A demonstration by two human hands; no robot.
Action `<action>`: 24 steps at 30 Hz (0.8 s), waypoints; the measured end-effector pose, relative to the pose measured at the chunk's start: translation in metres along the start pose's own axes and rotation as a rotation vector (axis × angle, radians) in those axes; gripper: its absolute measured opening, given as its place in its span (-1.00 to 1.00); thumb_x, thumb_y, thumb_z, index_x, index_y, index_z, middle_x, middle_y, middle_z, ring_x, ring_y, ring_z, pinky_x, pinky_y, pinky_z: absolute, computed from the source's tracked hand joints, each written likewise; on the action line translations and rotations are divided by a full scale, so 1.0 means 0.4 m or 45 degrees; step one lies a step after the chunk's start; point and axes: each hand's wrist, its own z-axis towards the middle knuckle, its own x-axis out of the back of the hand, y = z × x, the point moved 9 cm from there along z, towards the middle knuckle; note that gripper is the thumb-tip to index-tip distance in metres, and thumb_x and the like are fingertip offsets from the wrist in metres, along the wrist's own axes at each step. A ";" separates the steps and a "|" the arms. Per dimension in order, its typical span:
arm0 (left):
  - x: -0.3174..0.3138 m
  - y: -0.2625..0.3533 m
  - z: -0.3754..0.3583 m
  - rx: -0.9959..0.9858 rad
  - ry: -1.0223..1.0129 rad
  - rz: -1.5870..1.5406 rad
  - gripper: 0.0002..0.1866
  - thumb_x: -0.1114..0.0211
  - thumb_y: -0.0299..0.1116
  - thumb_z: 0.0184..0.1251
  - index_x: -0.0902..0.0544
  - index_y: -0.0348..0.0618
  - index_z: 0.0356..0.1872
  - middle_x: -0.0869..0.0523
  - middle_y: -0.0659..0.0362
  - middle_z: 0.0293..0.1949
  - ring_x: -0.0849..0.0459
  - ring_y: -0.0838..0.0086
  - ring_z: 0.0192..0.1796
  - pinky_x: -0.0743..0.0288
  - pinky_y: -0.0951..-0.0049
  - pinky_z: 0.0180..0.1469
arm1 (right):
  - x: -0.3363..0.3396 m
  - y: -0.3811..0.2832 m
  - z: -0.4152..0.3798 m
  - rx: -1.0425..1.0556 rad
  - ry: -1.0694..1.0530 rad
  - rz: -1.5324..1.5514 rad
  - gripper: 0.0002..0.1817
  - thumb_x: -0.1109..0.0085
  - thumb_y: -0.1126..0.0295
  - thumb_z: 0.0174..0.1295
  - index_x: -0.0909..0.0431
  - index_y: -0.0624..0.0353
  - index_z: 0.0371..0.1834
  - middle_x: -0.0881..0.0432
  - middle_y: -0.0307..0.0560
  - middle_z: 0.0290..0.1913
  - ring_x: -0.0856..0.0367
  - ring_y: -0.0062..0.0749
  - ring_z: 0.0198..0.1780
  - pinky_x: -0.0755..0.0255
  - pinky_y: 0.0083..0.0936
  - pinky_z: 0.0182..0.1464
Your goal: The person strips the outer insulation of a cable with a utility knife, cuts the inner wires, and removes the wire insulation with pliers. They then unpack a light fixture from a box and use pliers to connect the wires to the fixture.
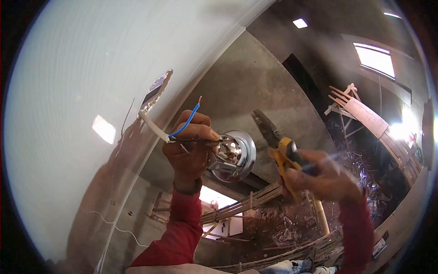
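Observation:
My left hand (189, 153) is closed around a shiny chrome recessed light fitting (244, 155), and its thumb and finger pinch a dark wire. A white sheathed cable (154, 127) runs from a cut-out hole (157, 91) in the glossy white panel to this hand. From the cable's end a blue wire (186, 120) sticks up with a bare copper tip. To the right of the fitting, my right hand (319, 176) grips pliers (279, 139) with yellow and black handles. Their jaws point up and left, apart from the wires. Motion blurs the right hand somewhat.
The glossy white panel (82, 59) fills the left side. Wooden pole scaffolding (255, 201) stands below, with a plank frame (369, 116) at right. Debris (292, 228) covers the floor far down. A thin white wire (121, 228) hangs at lower left.

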 end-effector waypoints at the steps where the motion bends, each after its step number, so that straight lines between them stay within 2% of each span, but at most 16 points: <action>1: 0.002 -0.003 -0.006 -0.013 0.093 -0.010 -0.96 -0.40 -0.61 0.26 -0.69 -0.31 -0.33 -0.60 0.08 -0.28 -0.61 0.60 -0.48 -0.52 0.60 -0.53 | -0.031 0.011 -0.014 0.000 0.006 0.001 -0.59 -0.16 0.04 0.48 -0.58 0.25 -0.10 -0.61 -0.20 -0.38 -0.51 -0.54 -0.35 -0.41 -0.50 -0.24; 3: 0.012 -0.009 -0.011 -0.022 0.183 -0.026 -0.96 -0.38 -0.63 0.28 -0.69 -0.31 -0.30 -0.60 0.08 -0.24 -0.62 0.60 -0.47 -0.53 0.60 -0.51 | -0.035 0.004 -0.033 0.047 0.374 -0.167 -0.66 -0.18 0.16 0.47 -0.52 0.27 -0.02 -0.54 -0.15 -0.39 -0.42 -0.49 -0.37 -0.35 -0.43 -0.30; 7: 0.001 -0.023 0.007 -0.062 0.162 0.049 -0.89 -0.37 -0.68 0.27 -0.68 -0.30 -0.23 -0.60 0.08 -0.20 -0.62 0.60 -0.46 -0.55 0.60 -0.49 | -0.071 -0.025 -0.023 0.123 0.491 -0.078 -0.70 -0.18 0.22 0.45 -0.50 0.30 -0.08 -0.50 -0.02 -0.47 -0.40 -0.40 -0.45 -0.34 -0.37 -0.34; 9: -0.001 -0.024 0.013 -0.060 0.164 0.065 -0.87 -0.38 -0.70 0.25 -0.68 -0.29 -0.23 -0.61 0.09 -0.20 -0.62 0.60 -0.45 -0.55 0.60 -0.49 | -0.090 -0.041 -0.021 0.071 0.487 -0.058 -0.71 -0.19 0.25 0.43 -0.48 0.31 -0.14 -0.49 0.08 -0.52 -0.43 -0.22 -0.52 -0.34 -0.30 -0.38; 10: -0.004 -0.021 0.015 -0.066 0.166 0.086 -0.87 -0.38 -0.70 0.25 -0.68 -0.30 -0.23 -0.61 0.09 -0.20 -0.62 0.60 -0.45 -0.55 0.60 -0.48 | -0.091 -0.051 -0.024 0.066 0.491 -0.056 -0.71 -0.19 0.25 0.43 -0.48 0.31 -0.14 -0.49 0.08 -0.52 -0.43 -0.22 -0.52 -0.34 -0.30 -0.38; 12: -0.005 -0.018 0.018 -0.072 0.172 0.105 -0.87 -0.37 -0.71 0.25 -0.68 -0.30 -0.23 -0.62 0.09 -0.19 -0.62 0.60 -0.45 -0.54 0.61 -0.48 | -0.107 -0.081 -0.021 0.102 0.419 -0.312 -0.65 -0.10 0.15 0.52 -0.51 0.29 -0.06 -0.51 -0.24 -0.46 -0.45 -0.63 -0.41 -0.35 -0.56 -0.37; 15: -0.003 -0.023 0.023 -0.047 0.170 0.113 -0.88 -0.37 -0.70 0.26 -0.68 -0.31 -0.22 -0.62 0.09 -0.19 -0.62 0.61 -0.44 -0.54 0.61 -0.48 | -0.115 -0.092 -0.021 0.136 0.442 -0.332 -0.65 -0.10 0.15 0.52 -0.51 0.30 -0.07 -0.48 -0.22 -0.47 -0.36 -0.61 -0.44 -0.28 -0.52 -0.40; 19: -0.004 -0.022 0.026 -0.025 0.184 0.113 -0.88 -0.37 -0.70 0.27 -0.70 -0.32 -0.22 -0.62 0.10 -0.19 -0.62 0.61 -0.43 -0.54 0.61 -0.47 | -0.115 -0.089 -0.022 0.148 0.484 -0.346 -0.67 -0.11 0.17 0.52 -0.51 0.29 -0.08 -0.47 -0.24 -0.47 -0.36 -0.62 -0.45 -0.27 -0.52 -0.40; 21: -0.007 -0.026 0.027 -0.017 0.187 0.108 -0.88 -0.37 -0.69 0.28 -0.70 -0.32 -0.21 -0.62 0.11 -0.19 -0.62 0.61 -0.43 -0.55 0.61 -0.47 | -0.107 -0.093 -0.024 0.116 0.548 -0.304 -0.67 -0.19 0.19 0.43 -0.49 0.31 -0.22 -0.51 0.13 -0.52 -0.51 -0.03 -0.51 -0.33 -0.19 -0.38; 24: -0.008 -0.032 0.026 -0.020 0.205 0.093 -0.89 -0.37 -0.69 0.28 -0.71 -0.32 -0.21 -0.63 0.11 -0.17 -0.61 0.62 -0.42 -0.55 0.61 -0.46 | -0.099 -0.097 -0.027 0.143 0.602 -0.323 -0.65 -0.18 0.18 0.44 -0.49 0.32 -0.21 -0.51 0.14 -0.50 -0.52 -0.04 -0.50 -0.33 -0.18 -0.37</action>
